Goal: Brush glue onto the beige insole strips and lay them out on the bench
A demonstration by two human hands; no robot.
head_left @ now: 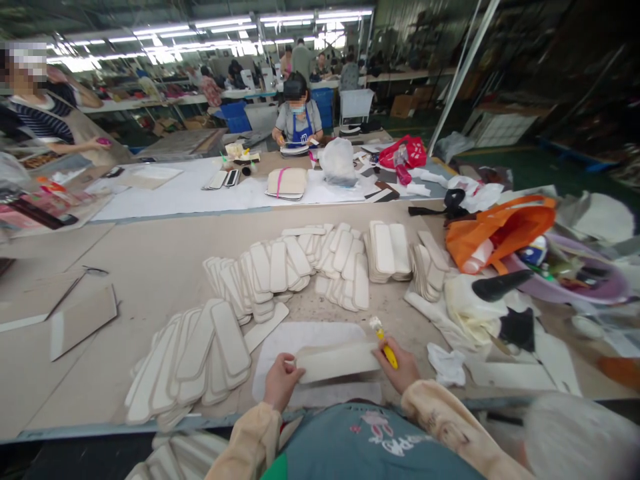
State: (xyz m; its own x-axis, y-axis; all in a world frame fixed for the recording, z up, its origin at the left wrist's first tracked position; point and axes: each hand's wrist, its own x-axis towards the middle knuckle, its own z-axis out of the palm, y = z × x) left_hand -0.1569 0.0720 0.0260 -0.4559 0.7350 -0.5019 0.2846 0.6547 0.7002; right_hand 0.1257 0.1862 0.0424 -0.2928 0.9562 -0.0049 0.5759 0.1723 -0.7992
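My left hand [283, 381] pinches the left end of a long off-white panel [340, 364] with rounded corners. At the panel's right end, my right hand [400, 365] grips it and also holds a small yellow-handled brush [388, 350] with a whitish, clumped head pointing up. Beneath the panel lies a white sheet [310, 335] on the table. To the left, a fanned pile of similar panels [195, 353] overlaps, and one loose panel [269, 327] lies against the sheet. Beyond my hands several more rows of smaller panels [275, 263] are spread out.
Stacked panels [389, 250] stand behind my right hand. On the right are a crumpled white cloth [446, 364], an orange bag [500, 230] and a purple basin [595, 283]. Brown boards [85, 323] lie at left. A co-worker [299, 120] sits across the white-topped table [187, 190]; another person stands far left.
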